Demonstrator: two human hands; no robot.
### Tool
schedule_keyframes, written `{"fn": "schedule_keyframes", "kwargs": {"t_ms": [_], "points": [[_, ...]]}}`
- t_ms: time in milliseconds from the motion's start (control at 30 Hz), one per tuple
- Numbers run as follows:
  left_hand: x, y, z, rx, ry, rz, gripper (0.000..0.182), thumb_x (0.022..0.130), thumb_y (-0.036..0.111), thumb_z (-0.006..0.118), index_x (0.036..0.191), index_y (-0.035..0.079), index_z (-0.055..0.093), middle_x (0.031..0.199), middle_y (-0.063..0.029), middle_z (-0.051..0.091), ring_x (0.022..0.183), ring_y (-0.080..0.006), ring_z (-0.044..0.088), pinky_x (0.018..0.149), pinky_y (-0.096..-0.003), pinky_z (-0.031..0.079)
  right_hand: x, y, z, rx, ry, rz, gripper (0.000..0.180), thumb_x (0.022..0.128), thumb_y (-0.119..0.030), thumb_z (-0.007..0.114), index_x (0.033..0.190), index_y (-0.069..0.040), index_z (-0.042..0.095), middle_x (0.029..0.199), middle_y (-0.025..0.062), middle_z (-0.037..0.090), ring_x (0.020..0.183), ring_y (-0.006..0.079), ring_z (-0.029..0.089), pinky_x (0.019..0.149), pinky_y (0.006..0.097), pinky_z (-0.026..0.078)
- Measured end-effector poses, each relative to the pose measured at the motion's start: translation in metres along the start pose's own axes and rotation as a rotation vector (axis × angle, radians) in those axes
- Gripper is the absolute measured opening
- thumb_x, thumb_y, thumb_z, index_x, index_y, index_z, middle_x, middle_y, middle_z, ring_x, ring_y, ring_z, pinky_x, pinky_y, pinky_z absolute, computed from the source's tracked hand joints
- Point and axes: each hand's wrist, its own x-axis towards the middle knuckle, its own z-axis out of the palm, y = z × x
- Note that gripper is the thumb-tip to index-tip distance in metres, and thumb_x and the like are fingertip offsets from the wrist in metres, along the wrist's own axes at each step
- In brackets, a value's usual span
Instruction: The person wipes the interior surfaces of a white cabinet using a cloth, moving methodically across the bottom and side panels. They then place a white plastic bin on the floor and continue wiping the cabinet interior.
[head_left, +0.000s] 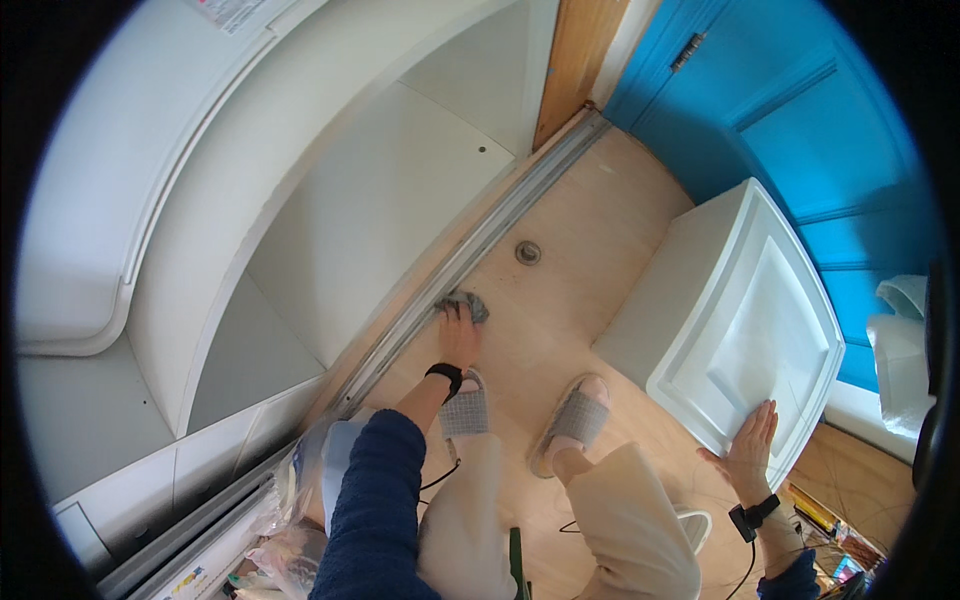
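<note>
My left hand (459, 341) reaches down to the floor and presses a crumpled grey cloth (474, 306). That cloth lies against the edge of a metal sliding-door track (420, 322). My right hand (747, 454) rests flat, thumb spread, on the near corner of a large white plastic box (780, 322), gripping nothing. The box's recessed panel faces up and towards me. A small round metal floor fitting (528, 253) sits beyond the cloth.
A white cabinet (360, 217) with open compartments stands left of the track. A blue panelled door (810, 135) rises behind the box. My slippered feet (581, 409) are on the wood-look floor (517, 360). Plastic bags (289, 555) lie at lower left; thin cables hang near my legs.
</note>
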Motion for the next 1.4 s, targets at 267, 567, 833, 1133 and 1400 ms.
{"fn": "schedule_keyframes", "kwargs": {"t_ms": [267, 567, 833, 1133, 1400], "points": [[0.023, 0.064, 0.007, 0.014, -0.054, 0.531, 0.044, 0.083, 0.011, 0.061, 0.125, 0.004, 0.055, 0.14, -0.0181, 0.044, 0.118, -0.0376, 0.045, 0.1, -0.0447, 0.039, 0.005, -0.003, -0.007, 0.041, -0.013, 0.041, 0.134, 0.055, -0.066, 0.076, 0.132, 0.027, 0.018, 0.145, 0.0383, 0.018, 0.142, 0.0459, 0.011, 0.118, 0.0508, 0.01], [0.048, 0.085, 0.017, 0.166, -0.018, 0.341, 0.04, 0.089, 0.016, 0.053, 0.128, 0.007, 0.055, 0.142, -0.012, 0.044, 0.118, -0.0329, 0.046, 0.093, -0.0491, 0.042, 0.012, 0.004, -0.009, 0.059, 0.028, 0.02, 0.134, 0.054, -0.065, 0.078, 0.131, 0.027, 0.02, 0.144, 0.0389, 0.019, 0.141, 0.0466, 0.011, 0.118, 0.051, 0.01], [0.058, 0.073, 0.025, 0.057, 0.262, 0.08, 0.047, 0.084, 0.014, 0.058, 0.131, 0.009, 0.053, 0.142, -0.0149, 0.043, 0.12, -0.0393, 0.047, 0.095, -0.0488, 0.042, 0.012, 0.007, 0.001, 0.065, 0.052, 0.002, 0.134, 0.053, -0.066, 0.078, 0.13, 0.027, 0.021, 0.144, 0.0391, 0.019, 0.141, 0.0472, 0.012, 0.117, 0.0514, 0.011], [0.031, 0.1, 0.033, -0.021, 0.117, 0.478, 0.038, 0.083, 0.014, 0.06, 0.121, 0.01, 0.059, 0.135, -0.0149, 0.048, 0.112, -0.0332, 0.052, 0.088, -0.0472, 0.046, 0.017, 0.007, -0.002, 0.064, 0.02, 0.026, 0.133, 0.053, -0.066, 0.078, 0.13, 0.026, 0.023, 0.144, 0.0378, 0.021, 0.14, 0.0471, 0.015, 0.117, 0.0505, 0.012], [-0.01, 0.109, 0.047, 0.077, -0.287, 1.004, 0.038, 0.086, 0.01, 0.054, 0.124, 0.005, 0.056, 0.137, -0.0177, 0.047, 0.115, -0.0359, 0.047, 0.097, -0.0465, 0.041, 0.022, 0.001, -0.001, -0.001, -0.05, 0.045, 0.136, 0.053, -0.071, 0.075, 0.131, 0.026, 0.022, 0.144, 0.038, 0.021, 0.141, 0.0462, 0.015, 0.117, 0.05, 0.012]]}}
